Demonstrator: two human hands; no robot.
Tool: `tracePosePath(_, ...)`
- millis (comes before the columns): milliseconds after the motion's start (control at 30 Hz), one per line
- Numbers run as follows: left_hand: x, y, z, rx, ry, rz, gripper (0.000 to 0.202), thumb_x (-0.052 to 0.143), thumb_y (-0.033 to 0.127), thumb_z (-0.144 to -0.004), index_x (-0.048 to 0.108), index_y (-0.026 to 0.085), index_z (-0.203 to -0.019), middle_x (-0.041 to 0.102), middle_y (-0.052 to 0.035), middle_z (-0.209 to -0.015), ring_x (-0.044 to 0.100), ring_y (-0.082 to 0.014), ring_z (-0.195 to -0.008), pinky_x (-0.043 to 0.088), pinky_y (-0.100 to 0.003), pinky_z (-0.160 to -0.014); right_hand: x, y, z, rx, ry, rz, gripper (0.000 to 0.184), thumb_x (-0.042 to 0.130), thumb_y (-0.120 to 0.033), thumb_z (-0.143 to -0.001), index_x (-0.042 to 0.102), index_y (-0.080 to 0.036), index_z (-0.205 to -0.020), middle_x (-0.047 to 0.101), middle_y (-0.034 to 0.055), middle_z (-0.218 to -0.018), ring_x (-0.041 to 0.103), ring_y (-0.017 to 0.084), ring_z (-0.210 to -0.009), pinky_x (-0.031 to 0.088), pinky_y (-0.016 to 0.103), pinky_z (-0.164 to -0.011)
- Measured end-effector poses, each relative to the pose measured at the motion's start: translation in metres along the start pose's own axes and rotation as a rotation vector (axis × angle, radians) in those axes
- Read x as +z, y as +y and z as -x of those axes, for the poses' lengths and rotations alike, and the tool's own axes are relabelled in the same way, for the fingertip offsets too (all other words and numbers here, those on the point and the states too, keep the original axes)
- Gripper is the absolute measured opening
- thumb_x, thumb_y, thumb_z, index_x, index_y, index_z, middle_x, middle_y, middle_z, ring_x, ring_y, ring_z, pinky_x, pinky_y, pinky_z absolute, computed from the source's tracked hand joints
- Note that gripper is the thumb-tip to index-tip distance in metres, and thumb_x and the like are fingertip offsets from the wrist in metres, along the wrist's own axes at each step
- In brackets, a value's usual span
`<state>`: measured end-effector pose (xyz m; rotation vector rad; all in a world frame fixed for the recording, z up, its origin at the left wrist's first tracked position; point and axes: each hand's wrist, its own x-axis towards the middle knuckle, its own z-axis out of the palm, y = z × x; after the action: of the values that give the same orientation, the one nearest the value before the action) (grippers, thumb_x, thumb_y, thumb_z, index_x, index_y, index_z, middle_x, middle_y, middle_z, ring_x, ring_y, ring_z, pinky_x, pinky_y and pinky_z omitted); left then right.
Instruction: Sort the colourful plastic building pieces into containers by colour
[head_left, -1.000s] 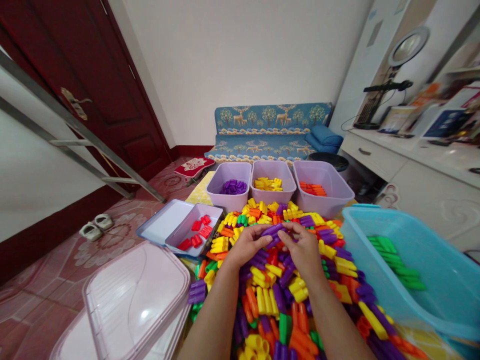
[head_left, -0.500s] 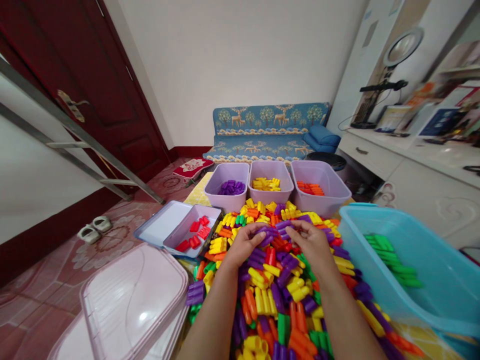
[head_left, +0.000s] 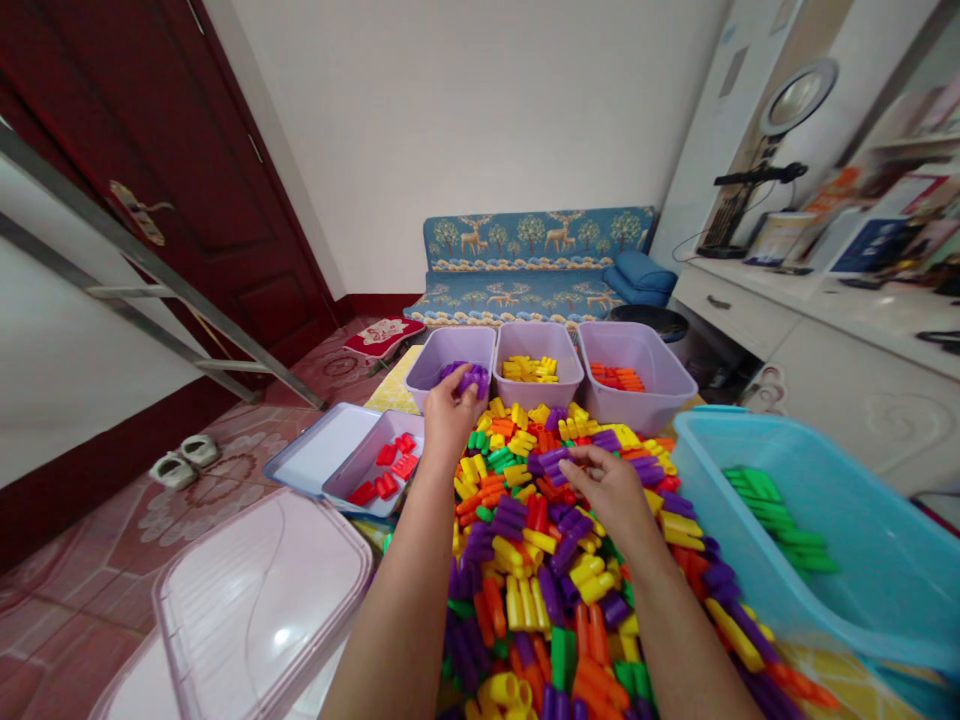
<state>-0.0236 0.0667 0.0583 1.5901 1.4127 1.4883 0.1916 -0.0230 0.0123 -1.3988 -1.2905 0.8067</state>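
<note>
My left hand (head_left: 453, 404) reaches over the front rim of the left lilac bin (head_left: 429, 372), fingers closed on a purple plastic block (head_left: 474, 380). More purple blocks lie in that bin, partly hidden behind the hand. Over the big mixed pile of coloured blocks (head_left: 529, 590), my right hand (head_left: 606, 482) pinches another purple block (head_left: 553, 464) between thumb and fingers. Yellow blocks (head_left: 529, 369) fill part of the middle lilac bin, and orange blocks (head_left: 616, 377) lie in the right one.
A turquoise tub (head_left: 862, 500) with green blocks stands at the right. On the left is an open shallow box (head_left: 337, 470) holding red blocks, with pale lids (head_left: 262, 590) nearer me. Behind the table stands a blue patterned sofa (head_left: 517, 285).
My left hand has moved forward and left from the pile to the left lilac bin, carrying a purple block. My right hand stays over the pile with its purple block.
</note>
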Motion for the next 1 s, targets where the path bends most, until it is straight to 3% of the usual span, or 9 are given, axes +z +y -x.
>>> tracePosePath(100,0.004,0.007,-0.010,0.128,0.104,-0.044,0.066,0.062,0.017,-0.076,0.041,0.015,-0.139,0.045,-0.0144,-0.141,0.040,-0.0267,-0.132,0.030,-0.040,-0.111,0.001,-0.002,0.001,0.017,0.006,-0.041,0.033,0.068,-0.043,-0.067,0.068,-0.015,-0.087,0.072,0.0078,-0.079,0.066,0.022,-0.066,0.052,0.031,-0.058)
tracePosePath(167,0.009,0.009,0.000,0.192,0.096,-0.037,0.077,0.064,0.016,-0.075,0.030,0.019,-0.144,0.025,-0.0122,-0.153,0.021,-0.0255,-0.142,0.023,-0.040,-0.114,0.002,-0.002,0.001,0.037,-0.003,-0.088,0.033,0.068,-0.043,-0.069,0.066,-0.016,-0.088,0.072,0.0072,-0.077,0.067,0.022,-0.065,0.053,0.032,-0.058)
tracePosePath(233,0.014,0.009,0.019,0.240,0.078,-0.051,0.073,0.063,0.018,-0.077,0.032,0.023,-0.143,0.017,-0.0093,-0.156,0.016,-0.0244,-0.144,0.021,-0.041,-0.115,0.003,0.000,0.001,0.044,-0.009,-0.137,0.033,0.067,-0.043,-0.070,0.065,-0.017,-0.090,0.072,0.0072,-0.078,0.067,0.022,-0.066,0.055,0.034,-0.060)
tracePosePath(300,0.018,0.005,0.041,0.239,-0.012,-0.036,0.051,0.056,0.020,-0.083,0.048,0.022,-0.133,0.038,-0.0085,-0.147,0.034,-0.0227,-0.136,0.031,-0.037,-0.111,0.003,0.001,0.000,0.031,0.000,-0.165,0.032,0.067,-0.042,-0.070,0.064,-0.018,-0.092,0.071,0.0077,-0.082,0.068,0.022,-0.068,0.056,0.035,-0.062)
tracePosePath(400,0.023,-0.006,0.067,0.117,-0.245,-0.035,0.026,0.051,0.023,-0.086,0.068,0.017,-0.105,0.070,-0.0079,-0.107,0.063,-0.0200,-0.103,0.047,-0.033,-0.094,0.003,0.003,-0.001,0.014,0.014,-0.160,0.032,0.067,-0.039,-0.071,0.063,-0.017,-0.093,0.070,0.0080,-0.084,0.067,0.022,-0.071,0.056,0.034,-0.063)
tracePosePath(567,0.025,-0.024,0.079,0.079,-0.304,-0.183,0.024,0.052,0.025,-0.085,0.070,0.017,-0.099,0.072,-0.0077,-0.098,0.066,-0.0201,-0.088,0.051,-0.032,-0.082,0.000,0.005,-0.002,-0.035,0.034,-0.042,0.031,0.061,-0.038,-0.075,0.062,-0.016,-0.096,0.070,0.0084,-0.085,0.067,0.022,-0.076,0.054,0.034,-0.068)
tracePosePath(733,0.022,-0.026,0.080,0.101,-0.401,-0.438,0.026,0.049,0.022,-0.084,0.071,0.019,-0.098,0.072,-0.0074,-0.099,0.065,-0.0218,-0.093,0.047,-0.032,-0.084,-0.006,0.002,0.001,-0.065,0.096,0.441,0.021,0.054,-0.035,-0.079,0.067,-0.020,-0.087,0.071,0.0066,-0.079,0.067,0.022,-0.074,0.049,0.033,-0.067)
tracePosePath(867,0.022,-0.019,0.083,0.093,-0.462,-0.545,0.027,0.048,0.028,-0.085,0.072,0.021,-0.094,0.072,-0.0073,-0.095,0.065,-0.0218,-0.089,0.047,-0.031,-0.079,-0.006,-0.003,0.005,-0.050,-0.035,0.686,0.028,0.050,-0.042,-0.084,0.069,-0.024,-0.076,0.072,0.0056,-0.076,0.067,0.023,-0.072,0.046,0.032,-0.063)
tracePosePath(1000,0.018,-0.013,0.086,0.114,-0.550,-0.552,0.034,0.054,0.029,-0.077,0.068,0.024,-0.108,0.071,-0.0050,-0.105,0.063,-0.0231,-0.097,0.046,-0.033,-0.087,-0.002,-0.009,0.009,-0.069,-0.149,0.728,0.028,0.057,-0.043,-0.080,0.071,-0.027,-0.098,0.073,0.0046,-0.096,0.067,0.025,-0.086,0.048,0.035,-0.074)
